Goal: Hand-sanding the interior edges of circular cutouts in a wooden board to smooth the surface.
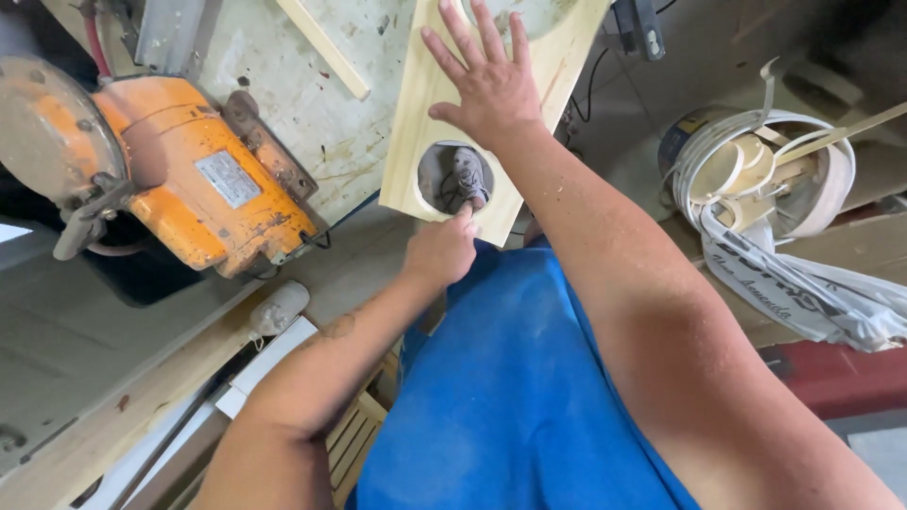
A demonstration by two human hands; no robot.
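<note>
A pale wooden board (pixel 416 113) with a round hole (pixel 453 179) cut near its close end lies half on the workbench and juts over its edge. My right hand (pixel 487 80) rests flat on the board's top, fingers spread. My left hand (pixel 442 250) grips the board's near edge just below the hole, thumb at the rim. Through the hole I see a grey shoe on the floor.
An orange electric motor (pixel 189 175) sits on the bench (pixel 302 94) at the left. A thin wooden strip (pixel 326 52) lies on the bench top. At the right stands a bucket (pixel 756 170) stuffed with white banding and wood offcuts. My blue apron fills the lower middle.
</note>
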